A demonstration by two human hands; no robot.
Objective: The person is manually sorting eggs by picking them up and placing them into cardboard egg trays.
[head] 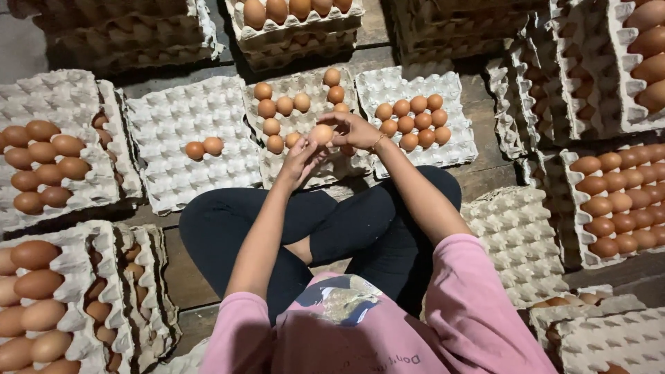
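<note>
In the head view, at frame centre, the left hand (299, 161) and right hand (357, 129) together pinch one brown egg (321, 134) between their fingertips, above the middle tray (305, 149), which is partly filled. The tray to its left (187, 131) holds two eggs, the tray to its right (415, 118) about a dozen; most cups remain empty.

smooth, faintly glossy brown egg (321, 133); rough, matt grey pulp-paper trays (187, 131); worn wooden plank floor (181, 277); soft pink cloth shirt (478, 312).
</note>
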